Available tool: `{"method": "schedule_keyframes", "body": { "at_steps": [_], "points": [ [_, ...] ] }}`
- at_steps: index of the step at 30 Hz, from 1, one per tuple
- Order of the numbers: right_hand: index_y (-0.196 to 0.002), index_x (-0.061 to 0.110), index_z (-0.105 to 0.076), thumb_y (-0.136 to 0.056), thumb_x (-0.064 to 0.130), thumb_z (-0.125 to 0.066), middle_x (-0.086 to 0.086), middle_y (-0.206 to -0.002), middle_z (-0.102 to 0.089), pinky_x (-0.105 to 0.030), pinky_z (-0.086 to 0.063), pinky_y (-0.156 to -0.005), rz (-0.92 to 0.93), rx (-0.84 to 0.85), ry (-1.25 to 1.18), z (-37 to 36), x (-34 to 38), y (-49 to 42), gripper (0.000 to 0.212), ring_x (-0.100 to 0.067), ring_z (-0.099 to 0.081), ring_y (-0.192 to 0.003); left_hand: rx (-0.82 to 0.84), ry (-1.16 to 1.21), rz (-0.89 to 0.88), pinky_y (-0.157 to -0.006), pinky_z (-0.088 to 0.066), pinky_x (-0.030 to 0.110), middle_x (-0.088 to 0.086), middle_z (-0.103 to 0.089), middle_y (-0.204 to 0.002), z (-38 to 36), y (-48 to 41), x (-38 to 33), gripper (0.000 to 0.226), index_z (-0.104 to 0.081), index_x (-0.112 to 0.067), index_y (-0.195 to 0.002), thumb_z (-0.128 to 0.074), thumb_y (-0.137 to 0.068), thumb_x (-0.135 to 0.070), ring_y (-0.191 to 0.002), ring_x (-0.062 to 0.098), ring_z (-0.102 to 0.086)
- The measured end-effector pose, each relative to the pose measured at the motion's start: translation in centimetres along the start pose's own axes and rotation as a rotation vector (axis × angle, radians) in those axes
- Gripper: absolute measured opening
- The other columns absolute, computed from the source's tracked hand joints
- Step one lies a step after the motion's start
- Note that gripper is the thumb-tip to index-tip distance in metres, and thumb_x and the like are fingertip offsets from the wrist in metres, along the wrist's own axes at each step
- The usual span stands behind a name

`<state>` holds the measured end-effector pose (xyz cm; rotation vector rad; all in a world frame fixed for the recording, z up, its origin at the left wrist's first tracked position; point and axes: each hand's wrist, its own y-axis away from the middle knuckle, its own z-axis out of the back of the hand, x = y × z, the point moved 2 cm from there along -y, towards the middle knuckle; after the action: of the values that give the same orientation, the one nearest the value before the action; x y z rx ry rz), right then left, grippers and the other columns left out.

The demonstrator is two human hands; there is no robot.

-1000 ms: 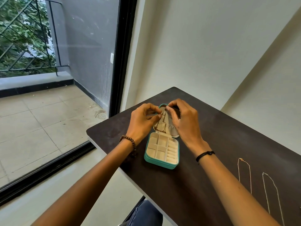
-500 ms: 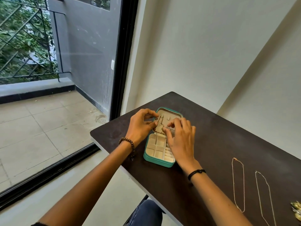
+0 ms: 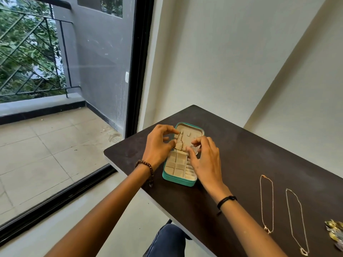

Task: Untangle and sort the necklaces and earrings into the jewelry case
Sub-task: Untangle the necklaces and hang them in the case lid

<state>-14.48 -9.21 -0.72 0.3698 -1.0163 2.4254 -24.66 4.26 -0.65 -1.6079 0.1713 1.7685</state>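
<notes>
Knee (image 3: 167,242) in blue denim below the table (image 3: 241,164) edge.

Right end of the dark table, nearest: a heap of earrings (image 3: 336,232), cut by the frame edge. Just left of it a silver necklace (image 3: 297,219) lies laid out long, pendant toward me. Beside that, apart from it, a gold necklace (image 3: 266,203) lies the same way. All three are well clear of the case.

Case (image 3: 178,179): teal, open flat near the table's left edge.
- Tray (image 3: 176,166), near half: square cells on the left, ring rolls on the right, cream lining showing.
- Lid (image 3: 191,129), far half: cream inside with small tabs. One gold chain (image 3: 181,143) runs down its left side, from a tab to the hinge line.

Right hand (image 3: 206,160): fingers loosely spread, tips resting on the lid's lower part, thumb near the chain's lower end; nothing grasped.

Left hand (image 3: 157,145): fingers curled, index tip and thumb at the chain's upper stretch. Pinching or only touching, cannot tell.

Beyond: cream wall, black-framed glass door (image 3: 143,62), tiled balcony.
</notes>
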Motion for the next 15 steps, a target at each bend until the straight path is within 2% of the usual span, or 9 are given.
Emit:
{"method": "schedule_keyframes", "body": {
  "at_steps": [3,5,9,12,15],
  "points": [
    [-0.105,0.019,-0.060,-0.093,0.024,-0.072,0.005,-0.106,-0.058,-0.042,-0.052,-0.086,-0.001,-0.005,-0.026,1.2,0.0,1.0,0.018,-0.015,-0.058,-0.095,-0.001,-0.027,-0.057,-0.081,-0.052,0.011,-0.005,-0.056,-0.121,-0.6,1.1,-1.5,0.024,-0.068,-0.023,-0.097,-0.073,-0.085,-0.003,-0.112,0.010,-0.058],
    [-0.104,0.020,-0.059,-0.093,0.024,-0.072,0.007,-0.104,-0.058,-0.043,-0.053,-0.084,0.011,-0.022,-0.051,2.4,-0.2,1.7,0.017,-0.014,-0.059,-0.094,0.029,-0.031,-0.099,-0.082,-0.050,0.007,-0.007,-0.057,-0.118,-1.4,2.1,-2.9,0.024,-0.069,-0.022,-0.097,-0.072,-0.085,-0.001,-0.109,0.007,-0.058],
    [-0.102,0.021,-0.060,-0.092,0.023,-0.073,0.010,-0.099,-0.056,-0.046,-0.053,-0.079,0.016,-0.042,-0.072,5.0,-1.4,3.3,0.017,-0.014,-0.059,-0.088,0.101,-0.034,-0.184,-0.091,-0.051,0.016,-0.007,-0.063,-0.113,-4.0,3.6,-5.5,0.021,-0.072,-0.020,-0.097,-0.073,-0.084,-0.004,-0.105,0.005,-0.061],
    [-0.102,0.020,-0.061,-0.092,0.023,-0.073,0.011,-0.097,-0.055,-0.046,-0.053,-0.078,-0.015,-0.061,-0.046,7.3,-3.3,4.7,0.016,-0.013,-0.058,-0.087,0.172,-0.017,-0.202,-0.091,-0.054,0.022,-0.004,-0.065,-0.110,-7.1,4.4,-6.8,0.019,-0.072,-0.018,-0.096,-0.073,-0.084,-0.004,-0.104,0.007,-0.064],
    [-0.102,0.017,-0.062,-0.092,0.022,-0.074,0.007,-0.097,-0.057,-0.044,-0.053,-0.079,-0.068,-0.066,-0.004,9.7,-6.0,5.9,0.016,-0.015,-0.059,-0.087,0.232,-0.016,-0.183,-0.089,-0.054,0.021,-0.002,-0.065,-0.107,-10.3,5.1,-7.7,0.019,-0.073,-0.018,-0.095,-0.074,-0.083,-0.003,-0.098,0.008,-0.066]
  ]
}}
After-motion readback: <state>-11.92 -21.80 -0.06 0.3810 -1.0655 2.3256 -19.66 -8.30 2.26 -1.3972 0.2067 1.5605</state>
